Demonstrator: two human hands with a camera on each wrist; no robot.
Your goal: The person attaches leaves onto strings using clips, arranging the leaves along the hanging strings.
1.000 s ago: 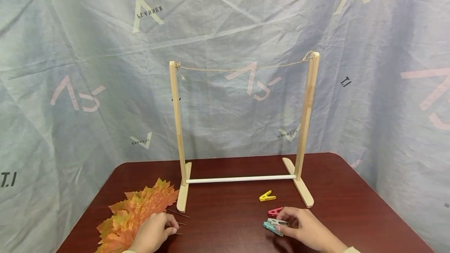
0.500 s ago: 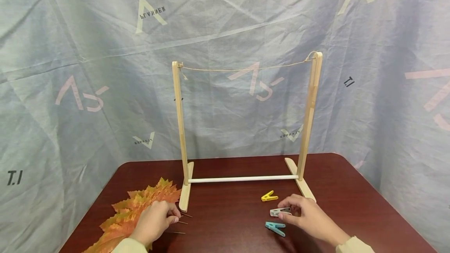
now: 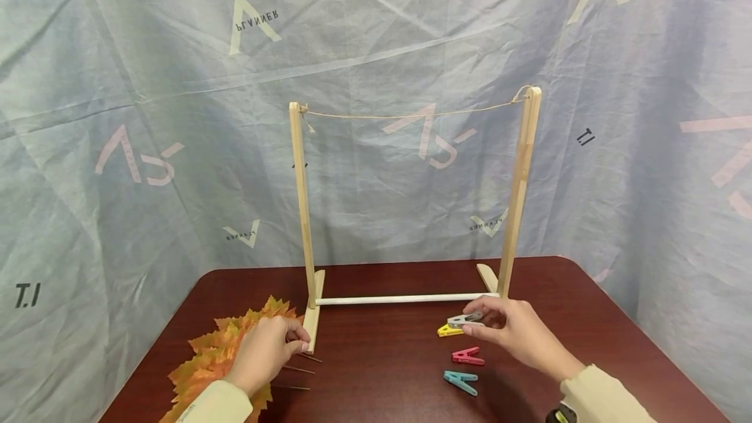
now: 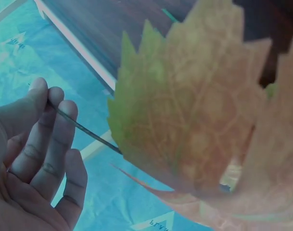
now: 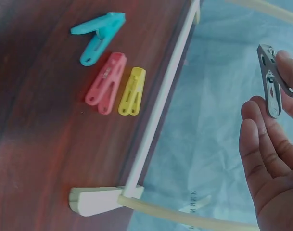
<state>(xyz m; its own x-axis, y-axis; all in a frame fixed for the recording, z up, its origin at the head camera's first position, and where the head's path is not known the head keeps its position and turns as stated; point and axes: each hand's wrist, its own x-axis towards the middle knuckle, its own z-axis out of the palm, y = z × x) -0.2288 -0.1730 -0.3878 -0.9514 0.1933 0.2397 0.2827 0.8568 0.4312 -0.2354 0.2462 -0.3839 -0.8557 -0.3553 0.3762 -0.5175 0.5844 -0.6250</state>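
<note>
My left hand (image 3: 262, 352) pinches the thin brown stem (image 4: 88, 131) of an orange and green artificial maple leaf (image 4: 184, 106) between thumb and index finger. In the head view that hand is over a pile of similar leaves (image 3: 200, 367), whose stems stick out to the right. A grey clothespin (image 5: 269, 82) is between the thumb and fingers of my right hand (image 3: 519, 331), raised above the table. Below it in the head view lie yellow (image 3: 448, 331), red (image 3: 467, 356) and light blue (image 3: 461, 380) clothespins.
A wooden stand has a left post (image 3: 302, 214), a right post (image 3: 519, 194) and a white bar (image 3: 405, 299) low between them. Twine (image 3: 405, 116) runs slack between the post tops. The dark red table (image 3: 376, 377) is backed by a grey cloth curtain (image 3: 364, 214).
My right hand has lifted the grey clothespin off the others and carried it up and away from me. My left hand has moved slightly forward and right with the leaf stem.
</note>
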